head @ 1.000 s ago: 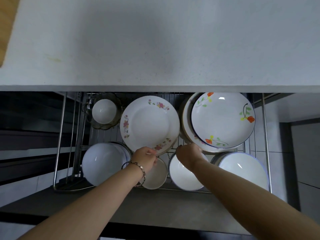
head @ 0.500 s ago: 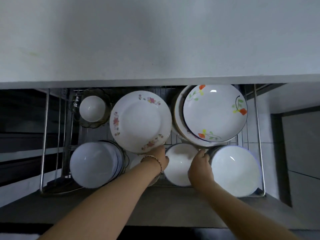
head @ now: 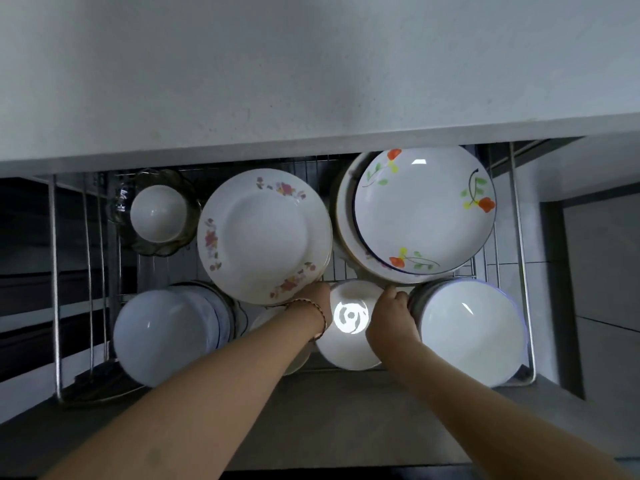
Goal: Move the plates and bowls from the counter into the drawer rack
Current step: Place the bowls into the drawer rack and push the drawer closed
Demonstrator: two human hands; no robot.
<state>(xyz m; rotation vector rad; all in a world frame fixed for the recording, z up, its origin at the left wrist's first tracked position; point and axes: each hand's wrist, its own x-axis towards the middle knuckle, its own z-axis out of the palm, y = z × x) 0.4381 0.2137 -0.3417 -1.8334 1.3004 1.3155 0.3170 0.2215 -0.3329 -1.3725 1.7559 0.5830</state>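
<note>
As fingers (head: 390, 292) stand: right hand (head: 391, 317) curls them over white bowl (head: 349, 351) right rim.
Left hand (head: 311, 296): fingers hidden; grip cannot be told.
Position: white bowl in drawer rack (head: 523, 271) front row, between the 2 hands, right nearer.

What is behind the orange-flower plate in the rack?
A larger white plate stands behind the orange-flower plate; only its left and lower rim shows. Anything further back is covered.

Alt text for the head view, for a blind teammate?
Both hands reach into the drawer rack: left hand at the lower edge of the pink-flowered plate, right hand at the rim of the central white bowl. Other dishes surround them.
</note>
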